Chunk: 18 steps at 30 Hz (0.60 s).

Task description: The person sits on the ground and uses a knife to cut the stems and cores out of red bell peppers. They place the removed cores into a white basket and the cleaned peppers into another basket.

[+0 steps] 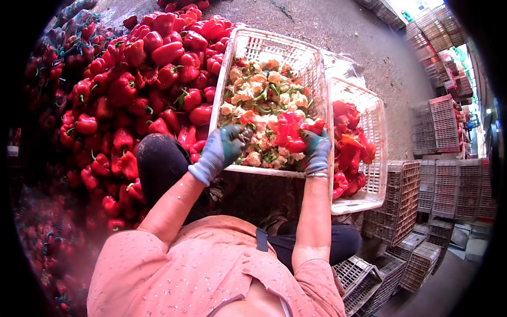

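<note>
On the left, a heap of glossy whole red peppers (124,91) spreads over the floor. Beside it, the left hand (224,148), gloved grey and green, is over the near left corner of a white crate (282,48), fingers curled in; something dark blurs at its fingertips, and I can't tell whether it's gripped. Pale, seedy cores with green stems (244,95) fill the crate. Above their near right part is a shiny bright red pepper (288,133), looking broken open and ragged, pinched by the right hand's (317,149) closed fingers. Farther right, another crate (376,185) holds red pepper pieces (349,150).
</note>
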Each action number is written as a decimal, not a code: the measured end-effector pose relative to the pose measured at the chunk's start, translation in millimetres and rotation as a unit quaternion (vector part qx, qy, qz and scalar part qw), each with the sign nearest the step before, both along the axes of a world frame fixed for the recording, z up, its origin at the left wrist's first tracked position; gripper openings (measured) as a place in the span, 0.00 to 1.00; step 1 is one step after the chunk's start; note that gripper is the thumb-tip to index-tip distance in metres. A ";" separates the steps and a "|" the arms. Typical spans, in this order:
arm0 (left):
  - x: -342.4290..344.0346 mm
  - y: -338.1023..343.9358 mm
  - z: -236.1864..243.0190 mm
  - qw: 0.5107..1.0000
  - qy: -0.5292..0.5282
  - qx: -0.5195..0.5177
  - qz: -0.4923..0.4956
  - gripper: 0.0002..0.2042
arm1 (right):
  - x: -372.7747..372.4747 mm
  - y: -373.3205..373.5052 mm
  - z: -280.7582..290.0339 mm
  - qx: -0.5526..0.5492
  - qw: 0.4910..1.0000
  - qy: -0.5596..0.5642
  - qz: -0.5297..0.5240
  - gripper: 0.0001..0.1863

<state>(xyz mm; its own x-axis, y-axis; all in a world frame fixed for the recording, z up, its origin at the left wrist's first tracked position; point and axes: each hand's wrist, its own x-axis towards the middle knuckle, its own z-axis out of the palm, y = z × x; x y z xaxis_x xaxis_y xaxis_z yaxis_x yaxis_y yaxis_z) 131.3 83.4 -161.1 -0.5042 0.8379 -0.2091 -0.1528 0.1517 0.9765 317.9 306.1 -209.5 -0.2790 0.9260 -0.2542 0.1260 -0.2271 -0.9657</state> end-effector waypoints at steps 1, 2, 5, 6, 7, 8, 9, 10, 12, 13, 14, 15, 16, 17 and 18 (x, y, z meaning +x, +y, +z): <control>-2.0 1.5 20.6 0.997 -0.069 0.013 0.028 0.07 | -1.7 -1.4 21.8 0.014 1.000 -0.003 -0.024 0.19; -4.5 10.3 23.8 1.000 -0.006 -0.015 0.009 0.06 | 22.1 29.6 3.5 -0.020 0.991 0.125 -0.053 0.18; -16.6 32.7 24.4 0.984 0.178 -0.005 0.017 0.10 | 32.4 62.1 55.4 0.091 0.983 0.094 -0.132 0.19; -19.8 48.0 32.3 0.969 0.245 -0.024 0.008 0.11 | 43.8 83.5 74.3 0.121 0.979 0.078 -0.142 0.20; -24.1 64.5 39.6 0.950 0.308 -0.044 0.000 0.12 | 61.4 111.9 92.5 0.151 0.975 0.061 -0.151 0.22; -32.1 84.7 31.6 0.952 0.304 -0.042 -0.011 0.15 | 73.8 136.3 109.1 0.211 0.961 -0.053 -0.168 0.23; -37.7 102.8 23.8 0.953 0.300 -0.039 -0.021 0.18 | 79.3 151.9 124.7 0.272 0.930 -0.164 -0.182 0.23; -38.5 109.3 30.0 0.943 0.322 -0.074 -0.046 0.21 | 75.1 148.1 139.3 0.257 0.947 -0.130 -0.144 0.24; -45.8 122.5 47.1 0.920 0.372 -0.077 -0.093 0.27 | 87.3 147.7 146.1 0.275 0.951 -0.086 -0.113 0.24; -53.5 122.7 50.4 0.907 0.401 -0.056 -0.114 0.29 | 93.0 143.8 134.0 0.296 0.945 -0.096 -0.104 0.24; -66.0 120.7 55.1 0.900 0.411 -0.037 -0.143 0.28 | 98.4 140.1 122.7 0.317 0.938 -0.106 -0.095 0.25; -80.9 119.5 57.0 0.886 0.427 -0.080 -0.164 0.27 | 98.6 131.6 115.8 0.333 0.930 -0.136 -0.072 0.25; -101.6 110.6 59.1 0.871 0.448 -0.109 -0.171 0.27 | 77.9 96.7 126.7 0.250 0.956 -0.154 -0.030 0.26; -120.5 103.3 64.3 0.855 0.467 -0.130 -0.185 0.27 | 56.0 46.3 146.0 0.168 0.970 -0.176 0.005 0.26; -137.3 93.9 76.9 0.851 0.463 -0.177 -0.173 0.27 | 46.5 19.0 146.1 0.102 0.984 -0.144 0.017 0.27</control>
<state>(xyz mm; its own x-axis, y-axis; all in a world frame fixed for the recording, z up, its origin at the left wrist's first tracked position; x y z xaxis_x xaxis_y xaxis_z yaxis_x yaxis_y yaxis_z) -5.9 177.3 -84.2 -0.3251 0.9371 -0.1268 0.7714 0.3404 0.5376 364.4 325.1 -63.4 -0.2547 0.9572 -0.1374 0.4058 -0.0231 -0.9137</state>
